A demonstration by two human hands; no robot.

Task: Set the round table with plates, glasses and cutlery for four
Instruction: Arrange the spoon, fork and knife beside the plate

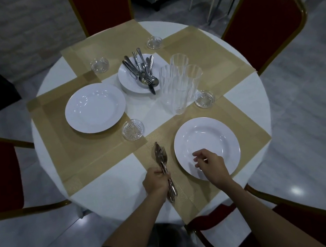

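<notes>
**Near setting: cutlery in left hand, plate down**

Left hand (157, 182) grips a bundle of cutlery (161, 157) by the handles. A fork and a spoon show at the top of the bundle, heads pointing away from the person. The bundle lies over the near mat (249, 133), just left of the near plate (206, 132).

Right hand (210, 163) hovers over that plate's near rim. Its fingers are loosely curled and nothing plainly shows in them.

Round white table (114, 186) carries four gold mats. A second plate (94, 108) sits on the left mat (55, 124). The far and right mats carry no plate.

The centre plate (130, 80) looks to have another under it. It holds the loose cutlery pile (143, 70). Just right of it, four tall clear glasses (179, 80) stand upright in a tight cluster.

Four small glass coasters lie apart:
- one (133, 130) between the left and near plates
- one (204, 98) right of the glasses
- two (99, 65) on the far side

Red chairs (265, 28) stand around the table.
</notes>
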